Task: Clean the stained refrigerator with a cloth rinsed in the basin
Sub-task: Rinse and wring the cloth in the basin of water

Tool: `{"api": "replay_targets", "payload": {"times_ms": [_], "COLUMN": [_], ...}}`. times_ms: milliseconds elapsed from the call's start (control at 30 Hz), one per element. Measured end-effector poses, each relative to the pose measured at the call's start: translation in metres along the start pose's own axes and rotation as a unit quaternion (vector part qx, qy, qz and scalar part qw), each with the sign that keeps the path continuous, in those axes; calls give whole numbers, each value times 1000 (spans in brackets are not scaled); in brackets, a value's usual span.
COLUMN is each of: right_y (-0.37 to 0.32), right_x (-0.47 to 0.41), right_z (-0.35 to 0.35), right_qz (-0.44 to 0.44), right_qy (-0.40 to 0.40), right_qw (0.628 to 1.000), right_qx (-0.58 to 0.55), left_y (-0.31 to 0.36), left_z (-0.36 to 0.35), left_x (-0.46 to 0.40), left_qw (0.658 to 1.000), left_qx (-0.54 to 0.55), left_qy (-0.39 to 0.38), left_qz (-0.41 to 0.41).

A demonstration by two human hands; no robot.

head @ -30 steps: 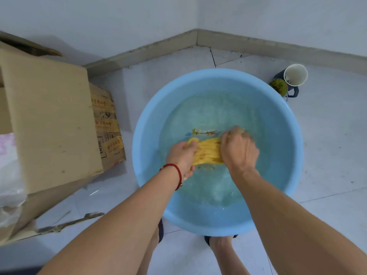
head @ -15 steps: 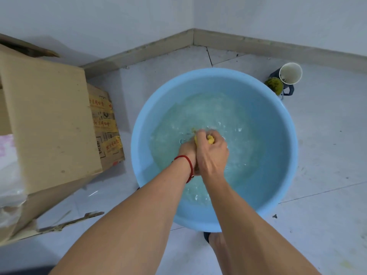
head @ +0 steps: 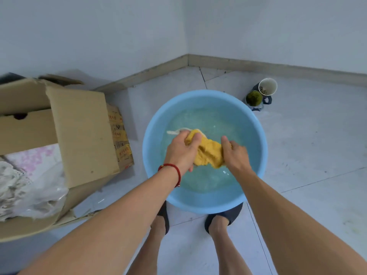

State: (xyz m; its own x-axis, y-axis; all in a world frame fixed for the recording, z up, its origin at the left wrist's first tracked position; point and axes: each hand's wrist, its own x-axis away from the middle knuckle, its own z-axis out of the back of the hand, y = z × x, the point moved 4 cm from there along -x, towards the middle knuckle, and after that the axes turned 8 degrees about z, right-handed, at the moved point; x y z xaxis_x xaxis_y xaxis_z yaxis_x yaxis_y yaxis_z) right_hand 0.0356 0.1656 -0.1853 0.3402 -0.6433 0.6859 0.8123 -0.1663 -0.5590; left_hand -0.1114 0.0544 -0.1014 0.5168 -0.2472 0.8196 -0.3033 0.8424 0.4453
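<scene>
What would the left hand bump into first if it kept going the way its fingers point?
Probably the far inner wall of the blue basin. The left hand, gripping the yellow cloth, points up-frame over the water; depth is hard to judge.

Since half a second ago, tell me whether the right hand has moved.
Yes. The right hand has drawn rightward toward the basin wall, away from the left hand, stretching the cloth.

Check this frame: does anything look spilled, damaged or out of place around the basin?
Nothing is spilled near the blue basin. Both hands, left and right, grip the yellow cloth above the water. The one oddity: the cardboard box lies tipped with its flaps open and bagged contents bulging out.
</scene>
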Motion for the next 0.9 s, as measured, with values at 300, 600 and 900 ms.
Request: {"api": "replay_targets", "payload": {"times_ms": [300,600,900], "right_y": [-56,-112,-138], "right_x": [126,153,196], "right_z": [29,90,116], "right_qz": [264,230,226], "right_qy": [-95,-71,-173], "right_qw": [957,961,939], "right_qx": [-72,-135,-195], "left_y": [66,73,68], "left_z": [17,80,35], "left_x": [105,144,155], "left_qw": [995,990,924], "left_qx": [-7,-39,-213], "left_qy": [-77,-133,-252], "left_qz": [-60,-15,-192]}}
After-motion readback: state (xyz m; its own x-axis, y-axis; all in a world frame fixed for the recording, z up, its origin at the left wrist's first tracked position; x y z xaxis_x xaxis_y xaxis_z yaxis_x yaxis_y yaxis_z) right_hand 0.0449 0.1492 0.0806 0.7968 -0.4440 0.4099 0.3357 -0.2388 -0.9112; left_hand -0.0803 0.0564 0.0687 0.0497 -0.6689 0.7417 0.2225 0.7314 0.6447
